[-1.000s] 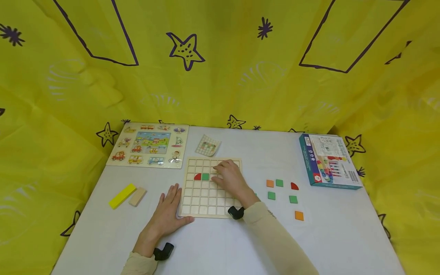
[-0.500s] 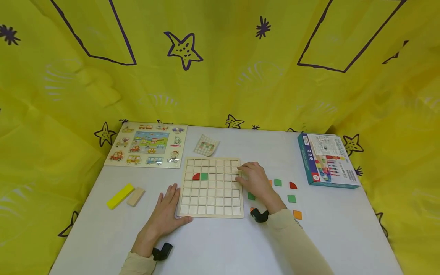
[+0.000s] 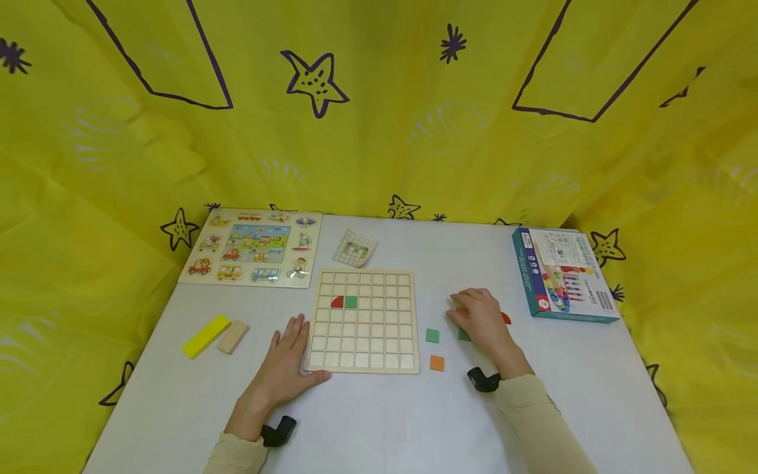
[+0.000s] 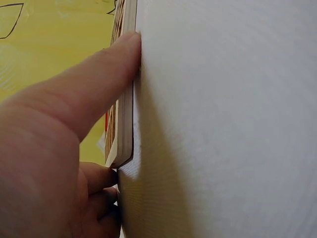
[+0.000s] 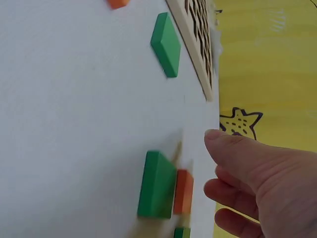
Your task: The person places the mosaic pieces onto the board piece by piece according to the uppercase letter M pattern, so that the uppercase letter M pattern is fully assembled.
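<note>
A wooden grid board [image 3: 361,329] lies mid-table; a red quarter-round tile [image 3: 337,302] and a green square tile [image 3: 351,302] sit side by side in its cells. My left hand [image 3: 284,365] rests at the board's near left corner, fingers along the side, thumb [image 4: 106,74] against the near edge. To the right, my right hand [image 3: 482,322] hovers over loose tiles, thumb and fingers apart, holding nothing. Below it in the right wrist view are a green tile [image 5: 157,186] and an orange tile [image 5: 183,192]. Another red tile [image 3: 506,318] shows partly behind that hand.
Between board and right hand lie a loose green tile [image 3: 432,336] and an orange tile [image 3: 437,363]. A gridded pattern card [image 3: 355,249] is behind the board. Left are a vehicle puzzle [image 3: 198,253], a yellow block [image 3: 206,336] and a wooden block [image 3: 233,337]; far right, a box [image 3: 565,273].
My right hand has moved from above the board rightwards to the loose tiles, uncovering the board's right side. The left hand has stayed at the corner.
</note>
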Action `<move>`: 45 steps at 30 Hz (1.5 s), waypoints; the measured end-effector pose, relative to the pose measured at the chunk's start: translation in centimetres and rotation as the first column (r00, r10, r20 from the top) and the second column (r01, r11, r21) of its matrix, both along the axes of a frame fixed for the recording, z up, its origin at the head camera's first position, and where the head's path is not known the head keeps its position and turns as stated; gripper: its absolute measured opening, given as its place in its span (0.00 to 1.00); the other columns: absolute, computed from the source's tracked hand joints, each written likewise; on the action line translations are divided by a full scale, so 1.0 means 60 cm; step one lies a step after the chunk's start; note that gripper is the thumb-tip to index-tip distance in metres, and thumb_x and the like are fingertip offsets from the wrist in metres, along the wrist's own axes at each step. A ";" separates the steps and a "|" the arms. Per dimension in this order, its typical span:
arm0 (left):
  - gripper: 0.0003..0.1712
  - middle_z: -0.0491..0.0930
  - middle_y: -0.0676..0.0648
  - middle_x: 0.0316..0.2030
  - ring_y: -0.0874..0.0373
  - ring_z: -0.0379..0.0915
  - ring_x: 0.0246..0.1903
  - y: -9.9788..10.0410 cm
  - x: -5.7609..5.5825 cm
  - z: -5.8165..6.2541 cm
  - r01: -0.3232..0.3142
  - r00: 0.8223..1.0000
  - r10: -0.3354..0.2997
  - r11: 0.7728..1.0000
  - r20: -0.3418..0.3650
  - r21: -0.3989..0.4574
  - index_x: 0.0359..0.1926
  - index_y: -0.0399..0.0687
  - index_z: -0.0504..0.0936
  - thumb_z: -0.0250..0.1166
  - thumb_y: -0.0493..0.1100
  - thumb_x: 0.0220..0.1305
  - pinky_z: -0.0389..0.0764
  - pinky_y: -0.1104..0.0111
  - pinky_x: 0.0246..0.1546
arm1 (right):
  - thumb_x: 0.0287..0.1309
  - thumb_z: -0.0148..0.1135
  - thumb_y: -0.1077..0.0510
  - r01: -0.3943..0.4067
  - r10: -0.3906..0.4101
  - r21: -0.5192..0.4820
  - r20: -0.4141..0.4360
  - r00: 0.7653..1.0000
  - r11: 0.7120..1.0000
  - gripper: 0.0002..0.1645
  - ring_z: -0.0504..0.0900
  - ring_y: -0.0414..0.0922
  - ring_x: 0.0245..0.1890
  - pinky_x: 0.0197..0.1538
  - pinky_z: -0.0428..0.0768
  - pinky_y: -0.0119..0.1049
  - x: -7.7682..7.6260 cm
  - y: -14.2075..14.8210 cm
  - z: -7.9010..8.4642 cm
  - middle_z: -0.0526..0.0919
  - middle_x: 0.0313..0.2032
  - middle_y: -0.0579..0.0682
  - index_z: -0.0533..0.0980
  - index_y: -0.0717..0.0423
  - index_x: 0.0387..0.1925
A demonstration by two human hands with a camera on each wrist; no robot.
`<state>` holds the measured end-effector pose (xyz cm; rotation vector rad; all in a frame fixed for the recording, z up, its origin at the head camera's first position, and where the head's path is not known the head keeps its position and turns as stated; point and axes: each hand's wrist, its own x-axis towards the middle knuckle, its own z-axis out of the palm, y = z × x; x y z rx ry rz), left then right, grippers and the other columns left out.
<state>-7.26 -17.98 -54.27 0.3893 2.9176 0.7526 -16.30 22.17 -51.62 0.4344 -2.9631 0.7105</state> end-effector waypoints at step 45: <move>0.66 0.43 0.35 0.74 0.41 0.35 0.73 -0.002 -0.004 -0.001 0.005 1.000 -0.004 1.000 0.024 -0.020 0.73 0.29 0.51 0.71 0.67 0.50 0.40 0.42 0.68 | 0.57 0.71 0.53 -0.041 0.040 -0.016 -0.064 0.997 0.999 0.18 0.75 0.55 0.49 0.58 0.67 0.54 -0.015 -0.015 -0.014 0.84 0.43 0.54 0.83 0.61 0.45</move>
